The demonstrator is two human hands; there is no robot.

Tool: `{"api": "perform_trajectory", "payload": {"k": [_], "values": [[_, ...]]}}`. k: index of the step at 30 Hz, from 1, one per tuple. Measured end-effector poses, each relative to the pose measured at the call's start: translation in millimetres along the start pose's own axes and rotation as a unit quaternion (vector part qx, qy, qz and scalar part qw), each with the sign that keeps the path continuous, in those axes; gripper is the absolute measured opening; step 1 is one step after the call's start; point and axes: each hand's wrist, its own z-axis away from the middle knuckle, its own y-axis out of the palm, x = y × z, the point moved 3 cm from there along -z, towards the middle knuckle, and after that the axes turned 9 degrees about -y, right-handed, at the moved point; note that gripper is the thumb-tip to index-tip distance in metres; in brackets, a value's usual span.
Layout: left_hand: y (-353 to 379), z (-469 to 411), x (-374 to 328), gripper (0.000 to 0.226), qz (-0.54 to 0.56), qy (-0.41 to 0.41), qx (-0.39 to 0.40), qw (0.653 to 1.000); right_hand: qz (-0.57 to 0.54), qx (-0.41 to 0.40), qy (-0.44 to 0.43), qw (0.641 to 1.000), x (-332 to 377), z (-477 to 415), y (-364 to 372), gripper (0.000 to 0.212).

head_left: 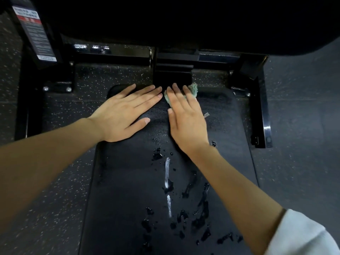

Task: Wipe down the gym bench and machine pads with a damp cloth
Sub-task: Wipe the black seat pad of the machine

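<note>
STEP: bench pad (pixel 128 199) wipe, far end | CLOTH: green cloth (pixel 193 89) pressed flat at 12 o'clock under right hand (pixel 185 122), fingers straight | LEFT: left hand (pixel 127 113) laid flat, fingers spread, at 11 o'clock | NEXT: a stroke is likely required toward 6 o'clock, where water droplets (pixel 184 218) lie.

A gym: a black padded bench (pixel 128 190) sits on dark rubber flooring (pixel 60 190) flecked with pale specks. A black steel machine frame (pixel 265 116) stands at its far end on bolted foot plates (pixel 57 87). A printed warning label (pixel 36 34) runs down one upright.
</note>
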Motion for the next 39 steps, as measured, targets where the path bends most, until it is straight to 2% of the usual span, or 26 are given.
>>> {"api": "perform_trajectory", "payload": {"k": [5,9,13,18,21,25,29,34,39], "values": [[-0.9,0.6,-0.7,0.066,-0.001,-0.007,0.004,1.000,0.066,0.054,-0.017,0.996,-29.4,6.2,-9.3,0.049],[-0.2,1.7,-0.6,0.065,-0.001,-0.010,0.007,1.000,0.076,0.071,0.030,0.994,-71.2,23.2,-35.4,0.056],[-0.1,0.8,-0.5,0.065,-0.002,-0.011,0.002,1.000,0.062,0.025,0.096,0.993,-100.0,38.6,-52.9,0.050],[1.0,1.4,-0.9,0.065,-0.009,-0.012,0.000,1.000,0.010,-0.034,0.150,0.988,-91.3,32.3,-40.3,0.046],[1.3,1.1,-0.6,0.065,-0.014,-0.014,0.001,1.000,-0.012,-0.044,0.121,0.992,-68.0,17.8,-32.8,0.046],[0.6,0.2,-0.8,0.066,-0.023,-0.016,0.001,1.000,-0.020,-0.021,0.008,1.000,-26.4,1.1,-12.0,0.050],[-0.5,-0.1,-2.1,0.066,-0.028,-0.015,0.001,0.999,0.033,0.037,-0.038,0.998,-41.4,3.3,-8.5,0.056],[-0.1,1.0,-2.0,0.066,-0.037,-0.021,0.003,0.999,0.060,0.068,-0.031,0.995,-78.9,18.4,-34.1,0.061],[0.2,0.4,-3.1,0.066,-0.042,-0.022,0.000,0.999,0.056,0.051,0.016,0.997,-112.9,35.5,-54.0,0.056]]}}
